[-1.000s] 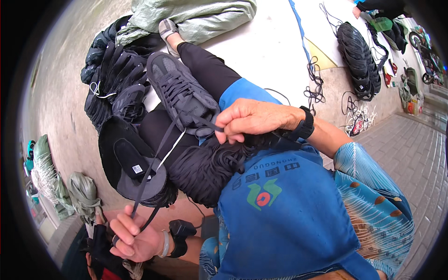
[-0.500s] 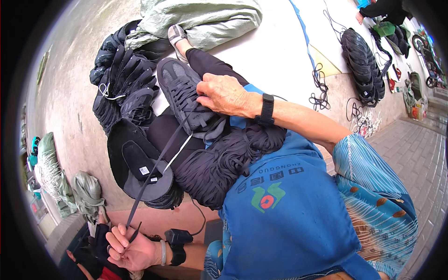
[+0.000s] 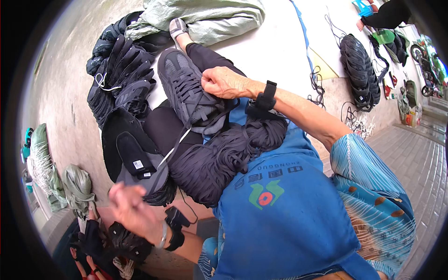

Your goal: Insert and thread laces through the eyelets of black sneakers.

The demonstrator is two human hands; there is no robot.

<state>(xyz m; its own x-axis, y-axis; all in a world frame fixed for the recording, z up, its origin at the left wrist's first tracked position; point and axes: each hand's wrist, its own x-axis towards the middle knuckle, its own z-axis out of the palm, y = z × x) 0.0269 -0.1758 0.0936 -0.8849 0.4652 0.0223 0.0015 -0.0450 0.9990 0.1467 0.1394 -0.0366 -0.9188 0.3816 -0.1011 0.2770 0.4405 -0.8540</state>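
A dark grey lace-up shoe (image 3: 186, 91) lies across my lap, toe pointing away. My right hand (image 3: 226, 84) is closed on the shoe's side beside the eyelets, fingertips pinched together. My left hand (image 3: 133, 207) is lifted at the lower left, its fingers smeared by motion, so what it holds cannot be seen. A pale, thin lace (image 3: 173, 150) runs from the shoe's opening down to the left. A thick bundle of dark laces (image 3: 242, 154) rests on my blue apron (image 3: 284, 219). Left of my knee are stacked black shoe uppers (image 3: 122, 140) with white labels.
Several dark shoes (image 3: 123, 65) stand in a row at the far left beside a pale green sack (image 3: 210, 23). Another row of dark shoes (image 3: 359, 70) lies at the right, near loose cords (image 3: 317, 88). Other people's hands (image 3: 79, 259) show at the bottom left.
My left hand has moved up toward the stacked uppers, and the dark lace stretched from the shoe to it no longer shows taut. My right hand stays at the shoe's side.
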